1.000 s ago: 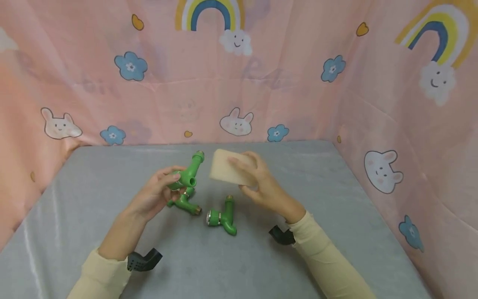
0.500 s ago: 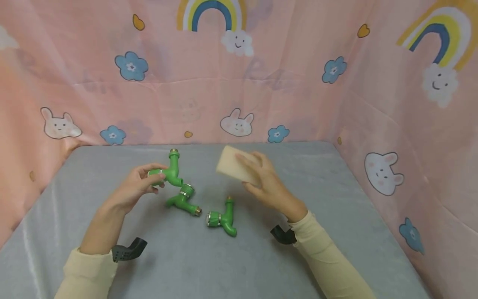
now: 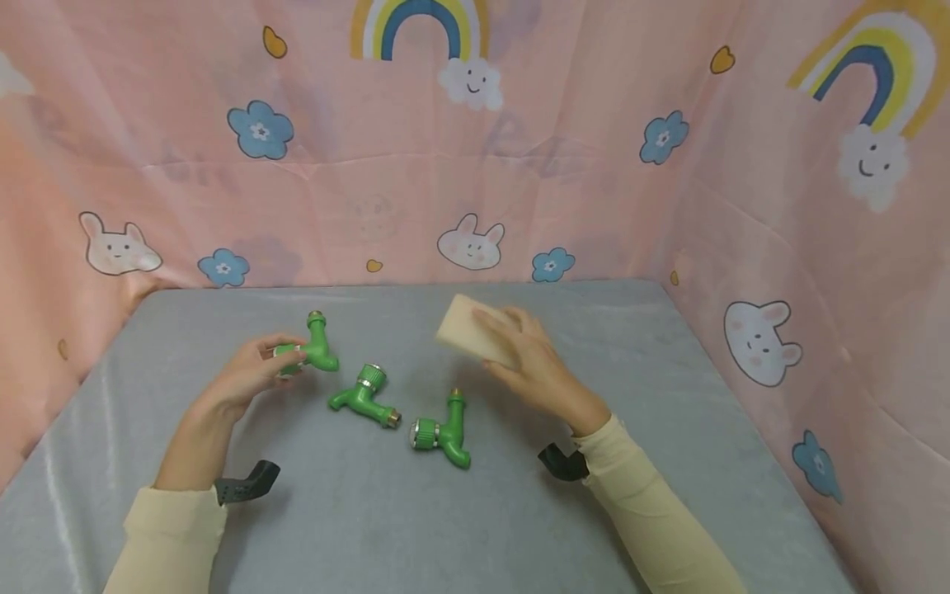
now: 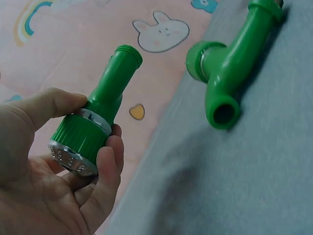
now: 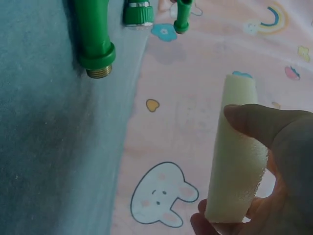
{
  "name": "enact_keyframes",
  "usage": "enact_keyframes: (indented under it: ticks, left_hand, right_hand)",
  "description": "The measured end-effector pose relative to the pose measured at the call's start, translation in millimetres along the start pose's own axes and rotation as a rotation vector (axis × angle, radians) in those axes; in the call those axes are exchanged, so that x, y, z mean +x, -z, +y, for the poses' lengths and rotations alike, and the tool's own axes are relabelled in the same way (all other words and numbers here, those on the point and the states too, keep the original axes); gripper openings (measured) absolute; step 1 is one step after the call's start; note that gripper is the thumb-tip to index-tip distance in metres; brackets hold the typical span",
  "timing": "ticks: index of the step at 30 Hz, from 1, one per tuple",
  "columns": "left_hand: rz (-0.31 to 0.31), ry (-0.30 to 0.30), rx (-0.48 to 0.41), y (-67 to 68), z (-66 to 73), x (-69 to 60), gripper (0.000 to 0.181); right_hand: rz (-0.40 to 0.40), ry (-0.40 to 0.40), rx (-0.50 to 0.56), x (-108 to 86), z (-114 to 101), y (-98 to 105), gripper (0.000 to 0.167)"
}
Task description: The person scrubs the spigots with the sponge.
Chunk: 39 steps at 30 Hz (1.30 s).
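Observation:
Pinched by its ribbed knob, a green faucet [image 3: 319, 351] is in my left hand [image 3: 248, 371] at the left of the table. The left wrist view shows thumb and fingers round the knob [image 4: 80, 139] of that faucet, its silvery cap facing the palm. My right hand [image 3: 542, 363] grips a cream sponge block [image 3: 475, 330] above the table, right of the middle. In the right wrist view the thumb presses one face of the sponge [image 5: 234, 171]. Between the hands lie a second green faucet [image 3: 364, 400] and a third one [image 3: 449, 437], both with brass threaded ends.
A grey cloth covers the table [image 3: 475, 528]. Pink printed curtains [image 3: 564, 198] hang behind it and along both sides. Black wrist mounts [image 3: 248, 483] jut from both sleeves.
My left hand has carried its faucet left and lower, away from the sponge and the faucets on the table. The right hand has drawn the sponge slightly right.

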<state>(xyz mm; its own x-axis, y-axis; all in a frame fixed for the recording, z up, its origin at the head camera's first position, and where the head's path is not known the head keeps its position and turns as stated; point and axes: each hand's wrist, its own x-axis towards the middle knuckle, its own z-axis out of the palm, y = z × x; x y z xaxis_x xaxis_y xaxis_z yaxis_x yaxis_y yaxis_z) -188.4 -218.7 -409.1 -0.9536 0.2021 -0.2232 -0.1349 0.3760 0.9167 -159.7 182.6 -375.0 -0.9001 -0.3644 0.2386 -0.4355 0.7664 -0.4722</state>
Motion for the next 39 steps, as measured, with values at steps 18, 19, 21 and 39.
enact_keyframes:
  ticks: [18, 19, 21, 39]
  left_hand:
    - [-0.025, 0.047, 0.026, -1.6, -27.1, 10.4, 0.049]
    - [-0.03, 0.046, 0.027, -2.2, -28.2, 10.5, 0.048]
    - [-0.04, 0.044, 0.031, -3.1, -30.3, 10.7, 0.047]
    - [-0.023, -0.122, 0.395, 0.4, -30.4, 7.1, 0.036]
  right_hand:
    - [-0.049, -0.141, -0.065, -2.7, 38, -16, 0.066]
    - [-0.054, -0.142, -0.07, -2.9, 40, -17, 0.066]
    - [-0.071, -0.144, -0.079, -2.8, 43, -20, 0.067]
    - [-0.197, -0.211, -0.119, 2.1, 50, -30, 0.069]
